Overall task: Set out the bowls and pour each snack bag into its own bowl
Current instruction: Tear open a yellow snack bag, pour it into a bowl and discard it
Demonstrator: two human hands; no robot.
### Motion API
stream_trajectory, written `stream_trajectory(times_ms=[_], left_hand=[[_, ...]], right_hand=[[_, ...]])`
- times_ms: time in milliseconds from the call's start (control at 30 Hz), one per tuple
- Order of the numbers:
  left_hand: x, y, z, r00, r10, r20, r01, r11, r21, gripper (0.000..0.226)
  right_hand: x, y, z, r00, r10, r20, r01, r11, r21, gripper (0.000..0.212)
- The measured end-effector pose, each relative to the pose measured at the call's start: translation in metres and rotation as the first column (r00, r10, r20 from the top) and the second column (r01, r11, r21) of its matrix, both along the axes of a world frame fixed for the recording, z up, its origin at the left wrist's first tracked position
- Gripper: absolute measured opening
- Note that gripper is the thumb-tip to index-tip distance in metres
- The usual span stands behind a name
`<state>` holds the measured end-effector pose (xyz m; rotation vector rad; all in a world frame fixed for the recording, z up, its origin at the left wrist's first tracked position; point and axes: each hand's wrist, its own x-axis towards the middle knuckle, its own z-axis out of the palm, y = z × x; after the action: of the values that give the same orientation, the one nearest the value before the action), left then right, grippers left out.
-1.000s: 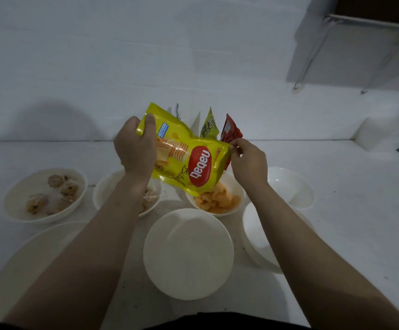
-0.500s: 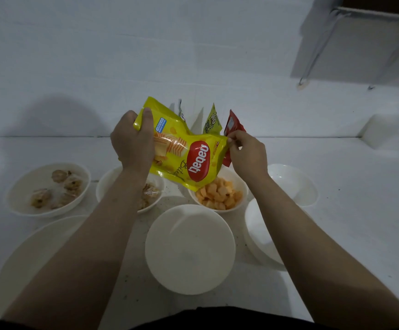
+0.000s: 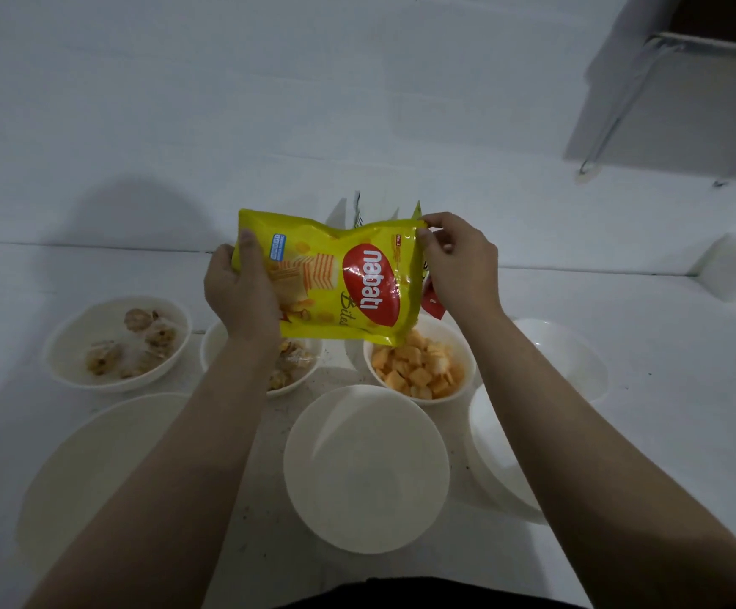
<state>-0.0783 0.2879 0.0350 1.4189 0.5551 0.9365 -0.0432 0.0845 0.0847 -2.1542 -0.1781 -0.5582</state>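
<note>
Three bowls hold snacks already. The left hand point(image 3: 243, 296) grips the yellow bag point(image 3: 335, 279) and the right hand point(image 3: 458, 265) pinches its corner above the orange-snack bowl point(image 3: 463, 358). Several bowls point(image 3: 366, 468) and bags point(image 3: 434, 301) wait.

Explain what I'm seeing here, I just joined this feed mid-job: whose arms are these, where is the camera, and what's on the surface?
There is no machine: these are a person's two bare arms, filmed by a wide-angle camera worn on the head, looking forward and down. The left hand grips one end of a yellow snack bag, and the right hand pinches its opposite top corner. The bag hangs above a bowl of orange snack pieces. On the white surface also stand a bowl of brownish wrapped pieces at far left, another partly hidden bowl under the left wrist, and an empty white bowl nearest the camera, with more empty white dishes at the sides. Other bags peek out behind the right hand.
</note>
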Motion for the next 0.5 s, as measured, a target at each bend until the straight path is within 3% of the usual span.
stream_trajectory(times_ms=[500], left_hand=[[-0.008, -0.048, 0.018, 0.995, -0.075, 0.06, 0.079, 0.994, -0.071, 0.045]], right_hand=[[-0.013, -0.043, 0.011, 0.998, -0.032, 0.048, 0.03, 0.998, 0.049, 0.022]])
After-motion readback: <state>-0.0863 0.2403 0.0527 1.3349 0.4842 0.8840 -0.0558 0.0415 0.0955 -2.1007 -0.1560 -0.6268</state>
